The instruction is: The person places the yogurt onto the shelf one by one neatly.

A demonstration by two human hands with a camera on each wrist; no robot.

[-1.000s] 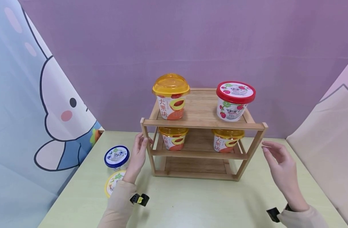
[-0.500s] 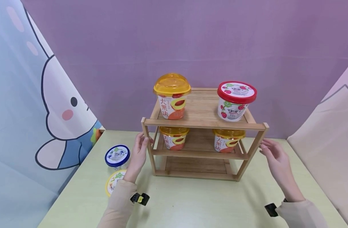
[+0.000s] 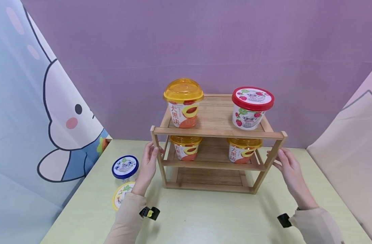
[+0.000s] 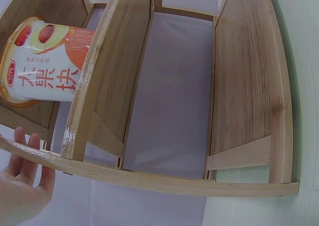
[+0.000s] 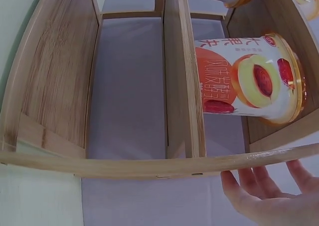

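Together — left hand [image 3: 147, 166], right hand [image 3: 290, 169] grip rack [image 3: 216, 115].

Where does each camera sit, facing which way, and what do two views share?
Head: on the head, facing forward and down at the shelf; left hand, right hand and sleeves show.
Left wrist: worn there, facing forward into the shelf's left end; left hand lower left.
Right wrist: worn there, facing forward into the shelf's right end; right hand lower right.
Head and left wrist share the middle level's left fruit cup.
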